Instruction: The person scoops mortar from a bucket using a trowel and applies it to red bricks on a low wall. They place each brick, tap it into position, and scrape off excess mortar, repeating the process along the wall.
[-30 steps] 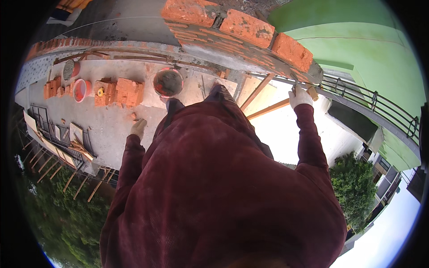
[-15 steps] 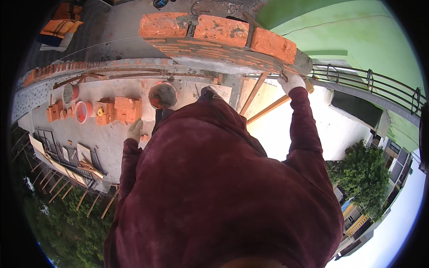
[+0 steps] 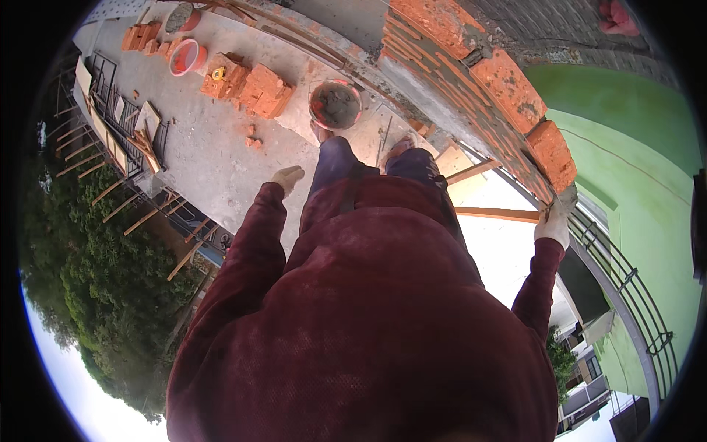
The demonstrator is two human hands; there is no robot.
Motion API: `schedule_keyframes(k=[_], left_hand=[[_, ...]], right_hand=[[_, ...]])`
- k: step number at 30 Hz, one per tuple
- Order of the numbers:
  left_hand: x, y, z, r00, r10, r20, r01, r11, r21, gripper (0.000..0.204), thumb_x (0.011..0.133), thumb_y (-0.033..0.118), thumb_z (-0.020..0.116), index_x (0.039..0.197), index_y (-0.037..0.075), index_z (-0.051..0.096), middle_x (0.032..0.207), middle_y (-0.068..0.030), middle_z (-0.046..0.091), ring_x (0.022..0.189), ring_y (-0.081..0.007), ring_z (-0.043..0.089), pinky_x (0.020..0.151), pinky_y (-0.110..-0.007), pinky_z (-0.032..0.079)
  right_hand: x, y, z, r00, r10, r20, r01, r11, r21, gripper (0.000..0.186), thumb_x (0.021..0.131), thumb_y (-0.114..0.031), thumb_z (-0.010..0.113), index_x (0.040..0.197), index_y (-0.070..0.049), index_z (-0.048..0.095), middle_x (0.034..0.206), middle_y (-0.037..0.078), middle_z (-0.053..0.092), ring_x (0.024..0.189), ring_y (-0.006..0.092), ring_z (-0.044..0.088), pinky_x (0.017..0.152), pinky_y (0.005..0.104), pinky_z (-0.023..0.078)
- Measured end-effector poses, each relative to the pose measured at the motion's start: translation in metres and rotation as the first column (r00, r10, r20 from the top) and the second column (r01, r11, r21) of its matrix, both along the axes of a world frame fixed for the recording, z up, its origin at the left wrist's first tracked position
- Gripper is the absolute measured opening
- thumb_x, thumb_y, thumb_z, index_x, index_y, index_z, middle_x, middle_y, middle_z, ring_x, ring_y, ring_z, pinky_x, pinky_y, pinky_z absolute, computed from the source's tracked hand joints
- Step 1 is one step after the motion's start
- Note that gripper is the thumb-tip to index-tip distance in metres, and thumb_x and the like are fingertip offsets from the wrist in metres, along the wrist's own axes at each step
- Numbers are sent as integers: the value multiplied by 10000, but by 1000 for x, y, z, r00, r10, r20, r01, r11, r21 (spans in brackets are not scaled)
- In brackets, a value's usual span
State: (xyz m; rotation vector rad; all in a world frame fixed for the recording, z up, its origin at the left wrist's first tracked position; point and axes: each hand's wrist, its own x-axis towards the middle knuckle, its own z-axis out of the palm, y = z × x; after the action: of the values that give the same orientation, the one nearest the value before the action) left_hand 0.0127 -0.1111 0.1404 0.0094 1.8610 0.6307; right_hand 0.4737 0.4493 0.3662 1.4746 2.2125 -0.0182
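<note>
My right hand (image 3: 554, 223), in a pale glove, is closed at the near end of a brick wall (image 3: 471, 121). It grips what looks like a trowel, mostly hidden by the hand and the wall edge; its blade cannot be made out. Grey mortar (image 3: 567, 197) shows at the wall's end, beside the last orange brick (image 3: 551, 156) of the top course. Another top brick (image 3: 508, 90) lies farther along, with a mortar joint between them. My left hand (image 3: 288, 179), also gloved, hangs over the concrete floor, fingers loosely stretched, holding nothing.
A bucket of mortar (image 3: 336, 104) stands by my feet. Left of it are stacked bricks (image 3: 265, 92), a yellow tape measure (image 3: 219, 73) and a red-rimmed bucket (image 3: 187, 57). Wooden braces (image 3: 497, 214) lean under the wall. A metal railing (image 3: 626, 276) runs along the right.
The view has turned, so the wall now slants down to the right and my legs show. My left hand has moved away from the brick stack; the right stays at the wall's end.
</note>
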Motion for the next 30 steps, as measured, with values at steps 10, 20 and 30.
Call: schedule_keyframes(k=[10,20,30], left_hand=[[-102,-2,-91,897,371,-242,-432,852,-296,552,874,345,774,1317,28,683,1096,-115,756,775,-166,692,728,-324,569],[-343,100,-285,770,410,-488,-618,671,-411,1479,620,655,894,1663,140,-20,1664,-226,218,1521,-397,293,1168,-544,390],[-357,91,-323,662,518,-542,-716,652,-251,1487,591,408,946,1659,145,-54,1564,-266,339,1400,-426,434,1074,-553,483]], right_hand=[[-213,-135,-153,862,-482,-160,225,645,-730,284,897,-189,700,1106,-2,655,812,87,633,618,183,616,596,353,514],[-236,-269,-237,915,-403,31,259,526,-810,310,899,-188,709,1120,21,652,723,48,601,606,134,591,618,316,510],[-277,-294,-233,853,-519,51,325,452,-831,344,864,-189,749,1124,20,668,790,68,666,660,133,609,654,296,507]])
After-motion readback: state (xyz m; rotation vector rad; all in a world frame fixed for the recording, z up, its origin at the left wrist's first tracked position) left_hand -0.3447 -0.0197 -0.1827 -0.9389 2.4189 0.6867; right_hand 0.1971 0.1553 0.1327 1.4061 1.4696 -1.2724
